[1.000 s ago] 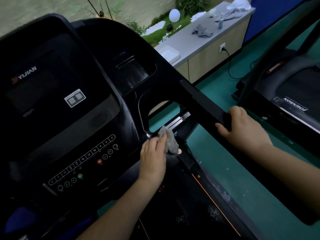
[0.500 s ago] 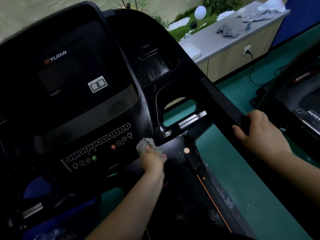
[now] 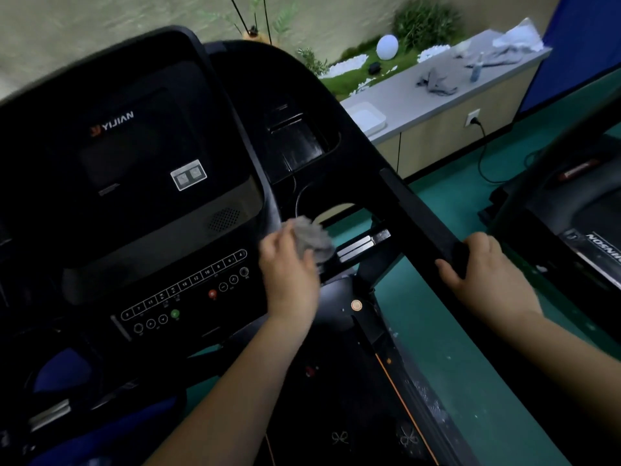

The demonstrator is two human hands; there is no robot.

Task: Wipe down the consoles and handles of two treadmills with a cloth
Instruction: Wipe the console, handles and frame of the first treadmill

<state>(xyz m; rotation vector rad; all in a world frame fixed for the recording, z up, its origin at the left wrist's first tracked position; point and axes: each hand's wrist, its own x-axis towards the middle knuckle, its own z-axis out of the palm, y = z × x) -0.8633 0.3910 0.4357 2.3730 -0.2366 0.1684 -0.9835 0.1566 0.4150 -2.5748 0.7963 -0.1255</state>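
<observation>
Since half a second ago, the left hand (image 3: 289,274) has gone up with the cloth (image 3: 311,242), from the lower corner beside the button row to a higher place on the right border of the console (image 3: 134,196). The right hand (image 3: 487,280) has stayed on the handle (image 3: 420,223).

Head view: the left hand holds the grey cloth bunched in its curled fingers, and the cloth sits against the console's right edge, just beside the opening under the handle's root. This hand is a little blurred, so I cannot tell the place of each finger. The right hand grips the black handle near its lower end, with fingers wrapped over the top and the thumb on the near side. On the console, the button row (image 3: 188,287) lies left of the left hand, with a red button and a green button below it. At the right edge stands the second treadmill (image 3: 588,230), well apart from both hands. Behind it all, a grey counter (image 3: 437,95) carries a white tray (image 3: 368,119), some crumpled cloths and a small bottle (image 3: 475,70). Underneath is the green floor (image 3: 453,348).
</observation>
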